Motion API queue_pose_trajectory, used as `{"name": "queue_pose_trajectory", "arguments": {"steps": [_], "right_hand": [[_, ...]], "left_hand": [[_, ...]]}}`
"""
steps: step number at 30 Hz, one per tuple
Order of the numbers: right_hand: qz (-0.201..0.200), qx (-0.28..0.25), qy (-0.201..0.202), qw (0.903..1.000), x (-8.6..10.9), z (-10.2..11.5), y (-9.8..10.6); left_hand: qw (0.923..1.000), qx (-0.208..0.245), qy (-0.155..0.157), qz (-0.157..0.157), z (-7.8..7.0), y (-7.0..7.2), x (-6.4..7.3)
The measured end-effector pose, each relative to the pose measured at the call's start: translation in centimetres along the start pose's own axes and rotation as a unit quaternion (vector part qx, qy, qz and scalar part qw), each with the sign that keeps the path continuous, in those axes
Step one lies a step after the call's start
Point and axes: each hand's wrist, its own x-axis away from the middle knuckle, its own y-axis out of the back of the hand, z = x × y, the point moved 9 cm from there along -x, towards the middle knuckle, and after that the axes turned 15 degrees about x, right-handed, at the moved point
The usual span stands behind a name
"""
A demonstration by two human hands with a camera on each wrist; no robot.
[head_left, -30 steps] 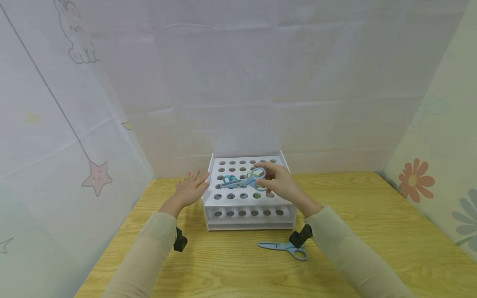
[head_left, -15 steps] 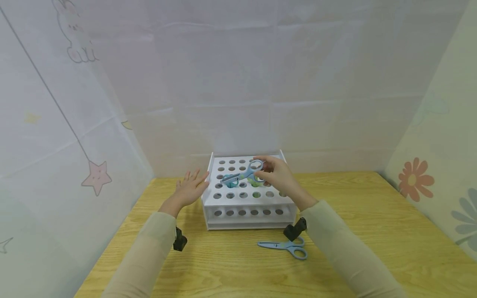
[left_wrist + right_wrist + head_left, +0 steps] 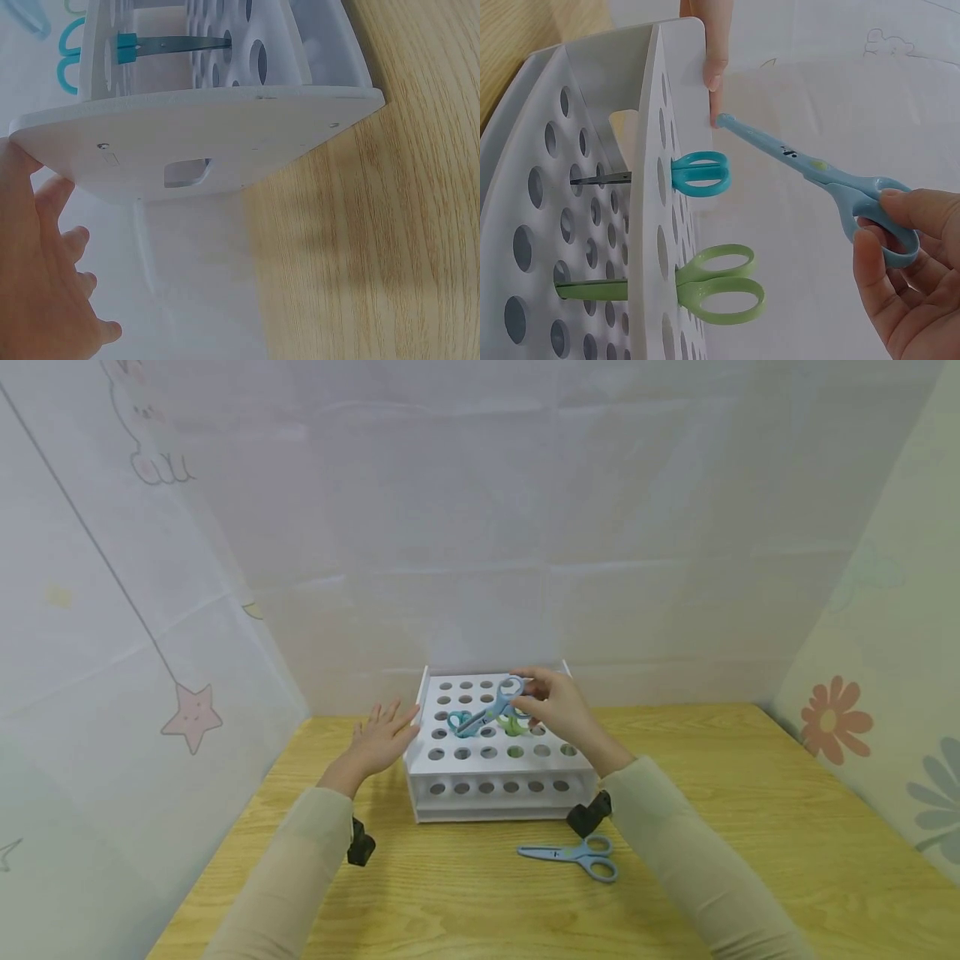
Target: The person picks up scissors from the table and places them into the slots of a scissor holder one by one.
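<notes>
My right hand (image 3: 558,706) grips a pair of light blue scissors (image 3: 810,169) by the handle loops, holding them above a white rack (image 3: 480,766) full of round holes. The blades angle down to the left in the head view. Teal scissors (image 3: 701,174) and green scissors (image 3: 720,285) stand in the rack, blades down through its holes, handles on top. My left hand (image 3: 378,743) has its fingers straight and touches the rack's left side panel (image 3: 202,142). Another pair of light blue scissors (image 3: 572,856) lies on the table in front of the rack.
The wooden table (image 3: 697,810) extends to both sides of the rack. Behind it hangs a pale sheet (image 3: 480,527), and printed cloth with a pink star (image 3: 192,718) borders the left. Black wrist cameras (image 3: 588,814) sit under the sleeves.
My right hand has moved slightly up and back with the light blue scissors, whose blades now tilt more steeply downward. The left hand stays against the rack.
</notes>
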Motion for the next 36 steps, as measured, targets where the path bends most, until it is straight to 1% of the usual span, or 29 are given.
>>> {"name": "queue_pose_trajectory", "arguments": {"steps": [4,5,7,14,19,24,31,36], "right_hand": [[0.004,-0.005,-0.006,1.0000,-0.2,-0.1,-0.2],[0.005,-0.006,-0.009,0.9999,-0.5,-0.6,-0.5],[0.004,-0.005,-0.009,0.9999,-0.5,-0.5,-0.5],[-0.001,0.036,0.008,0.9993,-0.9,-0.1,-0.8],[0.007,0.050,0.007,0.9987,-1.0,0.0,-1.0],[0.018,0.052,-0.010,0.9984,-1.1,-0.2,-1.4],[0.022,0.047,-0.002,0.9986,-1.3,0.0,-1.8],[0.027,0.057,-0.007,0.9980,-1.4,0.0,-2.2]], "left_hand": [[1.0000,-0.003,0.000,-0.003,0.1,-0.1,0.0],[1.0000,-0.005,-0.001,-0.004,0.1,-0.1,0.0],[1.0000,-0.007,-0.001,-0.004,0.1,-0.1,0.0],[0.9999,-0.010,0.001,-0.005,0.1,-0.1,0.1],[0.9999,-0.011,0.005,-0.004,0.1,-0.1,0.1],[0.9999,-0.006,0.003,-0.008,0.0,0.0,0.1],[0.9999,-0.007,0.003,-0.010,0.0,-0.1,0.1],[0.9999,-0.008,0.003,-0.010,-0.2,0.0,0.2]]}}
